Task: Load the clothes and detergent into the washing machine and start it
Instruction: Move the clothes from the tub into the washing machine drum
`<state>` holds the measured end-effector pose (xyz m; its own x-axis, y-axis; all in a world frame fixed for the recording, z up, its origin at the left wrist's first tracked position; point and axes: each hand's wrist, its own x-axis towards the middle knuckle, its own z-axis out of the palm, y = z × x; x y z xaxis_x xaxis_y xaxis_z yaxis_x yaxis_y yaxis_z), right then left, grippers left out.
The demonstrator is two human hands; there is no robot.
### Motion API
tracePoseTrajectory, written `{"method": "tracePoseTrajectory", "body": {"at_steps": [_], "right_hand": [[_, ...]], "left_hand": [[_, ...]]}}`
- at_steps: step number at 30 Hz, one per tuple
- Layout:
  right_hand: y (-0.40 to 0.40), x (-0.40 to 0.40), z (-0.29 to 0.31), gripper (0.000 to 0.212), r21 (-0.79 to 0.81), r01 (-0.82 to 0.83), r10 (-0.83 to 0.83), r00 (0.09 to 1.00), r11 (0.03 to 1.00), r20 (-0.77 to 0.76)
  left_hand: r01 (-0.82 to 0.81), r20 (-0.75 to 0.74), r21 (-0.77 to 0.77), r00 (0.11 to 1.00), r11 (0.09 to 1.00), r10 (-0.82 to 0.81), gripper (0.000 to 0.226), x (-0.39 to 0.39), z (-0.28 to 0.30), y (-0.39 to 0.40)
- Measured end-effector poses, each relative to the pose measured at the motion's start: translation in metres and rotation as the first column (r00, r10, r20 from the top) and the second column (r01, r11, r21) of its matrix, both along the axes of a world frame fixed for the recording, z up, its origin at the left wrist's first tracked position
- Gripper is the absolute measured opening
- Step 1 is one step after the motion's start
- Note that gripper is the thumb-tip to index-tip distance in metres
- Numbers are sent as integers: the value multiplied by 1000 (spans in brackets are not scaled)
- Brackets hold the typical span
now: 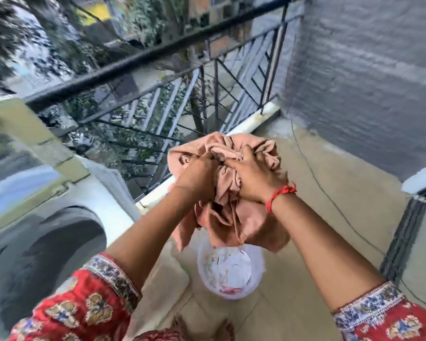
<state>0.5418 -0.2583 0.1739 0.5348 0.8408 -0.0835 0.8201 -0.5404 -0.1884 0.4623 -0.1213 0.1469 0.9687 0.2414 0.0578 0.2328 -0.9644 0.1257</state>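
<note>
My left hand [199, 178] and right hand [251, 178] clenched the bunched pink garment [234, 217] above the bucket [231, 274], gathering it for loading.

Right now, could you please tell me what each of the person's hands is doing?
Left hand: closed, gripping the bunched pink cloth.
Right hand: closed on the same pink cloth, held above the white bucket.

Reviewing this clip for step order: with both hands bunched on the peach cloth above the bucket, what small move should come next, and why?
Probably swing the bundle left toward the washing machine. Both the left hand and right hand already grip the peach cloth, lifted clear above the white bucket, while the machine's dark round front sits to the left. Blur hides whether its door is open.
</note>
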Motion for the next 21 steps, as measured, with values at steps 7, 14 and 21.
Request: {"method": "tracePoseTrajectory", "body": {"at_steps": [7, 14, 21], "right_hand": [[63, -40, 42, 52, 91, -177, 174, 984, 980, 41], [143, -119, 77, 49, 151, -459, 455, 888, 875, 66], [223, -224, 89, 50, 107, -663, 661, 748, 741, 65]], "left_hand": [[-224, 132, -98, 963, 970, 236, 35, -77, 50, 51], [-489, 160, -105, 851, 866, 500, 31, -193, 89, 97], [-672, 217, -127, 699, 730, 682, 32, -316, 93, 136]]}}
